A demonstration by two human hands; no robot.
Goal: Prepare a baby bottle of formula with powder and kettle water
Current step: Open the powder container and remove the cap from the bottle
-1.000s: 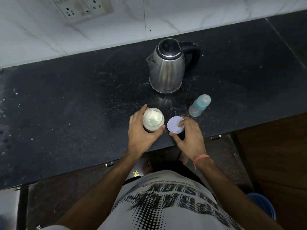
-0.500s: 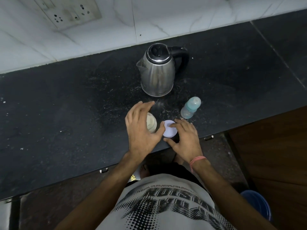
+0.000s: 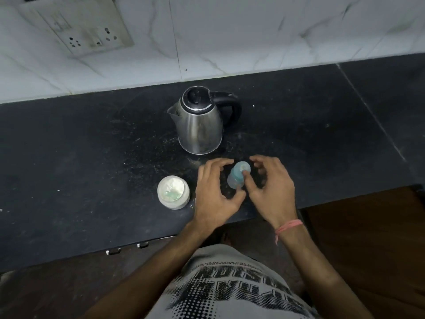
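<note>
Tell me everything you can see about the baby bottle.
The baby bottle is small, of clear plastic, with a pale teal cap on top. It stands on the dark counter, in front of the kettle and right of the open powder jar. The right hand has its thumb on the cap; the left hand curls close beside it, contact unclear. Its contents cannot be made out.

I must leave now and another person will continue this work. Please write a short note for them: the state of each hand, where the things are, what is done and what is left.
Left hand: curled beside the baby bottle; whether it touches is unclear.
Right hand: thumb on the bottle's cap, fingers curled; grip not certain.
Bottle: on the counter, cap on, in front of the kettle.
Powder jar: open, left of the hands, something green in the powder.
Done: jar opened.
Left: uncap bottle, add powder, pour kettle water, close.
</note>
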